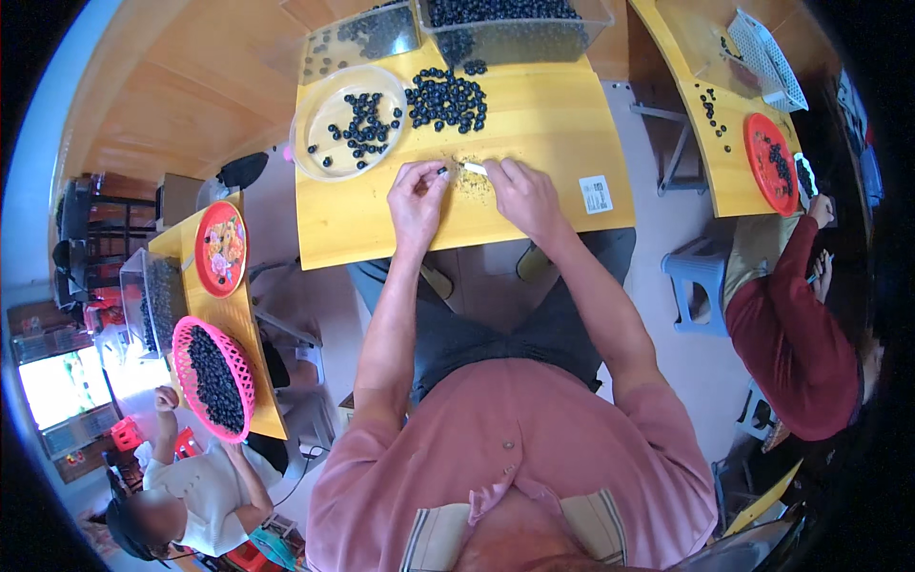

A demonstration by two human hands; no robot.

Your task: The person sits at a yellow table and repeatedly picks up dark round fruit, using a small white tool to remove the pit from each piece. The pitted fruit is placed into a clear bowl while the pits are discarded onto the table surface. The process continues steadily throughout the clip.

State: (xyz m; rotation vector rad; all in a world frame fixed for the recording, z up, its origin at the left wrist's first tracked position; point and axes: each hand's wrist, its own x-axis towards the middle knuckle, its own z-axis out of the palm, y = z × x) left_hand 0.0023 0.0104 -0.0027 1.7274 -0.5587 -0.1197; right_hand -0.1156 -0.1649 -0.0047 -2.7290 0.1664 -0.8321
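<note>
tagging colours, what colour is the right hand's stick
The stick is white; head view shows it.

A small black bead (pixel 442 172), pinched just left of a slim white tool (pixel 474 169) — gripped nearly level.

Yr L head cam, wide fisheye, looks down from yr head: pink shirt (pixel 448 419) v. close at 6 o'clock, yellow table (pixel 562 114) a bit farther, twd 12.
</note>
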